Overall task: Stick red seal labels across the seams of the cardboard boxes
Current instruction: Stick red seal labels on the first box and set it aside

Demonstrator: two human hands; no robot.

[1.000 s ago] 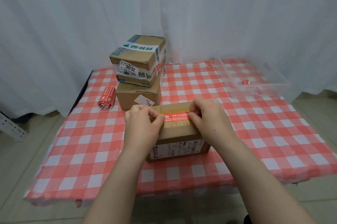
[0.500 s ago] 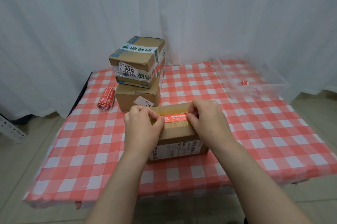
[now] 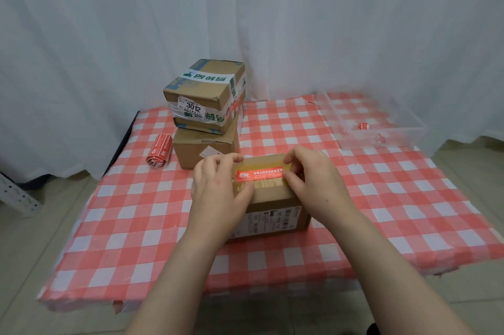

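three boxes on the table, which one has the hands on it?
The near box, alone at the front with the red seal label on top. The other two sit stacked behind it, untouched.

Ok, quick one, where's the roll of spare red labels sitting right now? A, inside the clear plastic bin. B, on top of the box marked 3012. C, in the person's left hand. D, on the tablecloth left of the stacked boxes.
D: the roll of red labels lies on the checked tablecloth, left of the stacked boxes.
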